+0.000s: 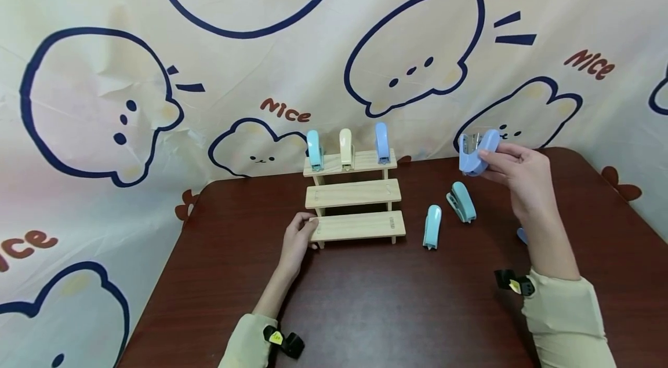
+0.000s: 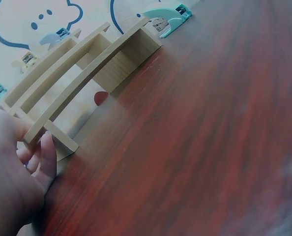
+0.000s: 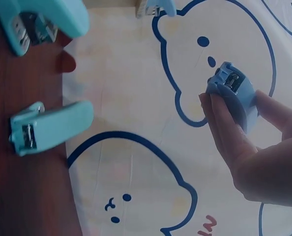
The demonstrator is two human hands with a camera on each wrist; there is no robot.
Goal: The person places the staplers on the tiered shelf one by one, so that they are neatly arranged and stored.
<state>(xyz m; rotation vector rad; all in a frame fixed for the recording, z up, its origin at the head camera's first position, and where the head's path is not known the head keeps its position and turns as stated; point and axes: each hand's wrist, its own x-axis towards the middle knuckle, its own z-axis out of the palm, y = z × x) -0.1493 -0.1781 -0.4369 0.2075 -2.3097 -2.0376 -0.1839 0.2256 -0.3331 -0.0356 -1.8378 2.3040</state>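
Note:
My right hand [image 1: 527, 174] pinches a periwinkle-blue stapler [image 1: 475, 156] above the table at the right; the right wrist view shows the stapler [image 3: 234, 93] between thumb and fingers. With the left hand [image 1: 298, 240] I grip the left end of the lowest step of a three-step wooden rack [image 1: 360, 226]. On its top step stand a teal stapler [image 1: 315, 150], a cream stapler [image 1: 347, 149] and a blue stapler [image 1: 382, 143], side by side. The middle and lowest steps are bare. Two more teal staplers, one upright [image 1: 432, 227] and one tilted [image 1: 461, 202], are right of the rack.
A small blue item [image 1: 522, 234] lies partly hidden behind my right forearm. The dark reddish-brown table [image 1: 396, 304] meets a pale cloth [image 1: 250, 78] with cartoon outlines, hanging right behind the rack. Black straps with small devices [image 1: 284, 343] sit at both wrists.

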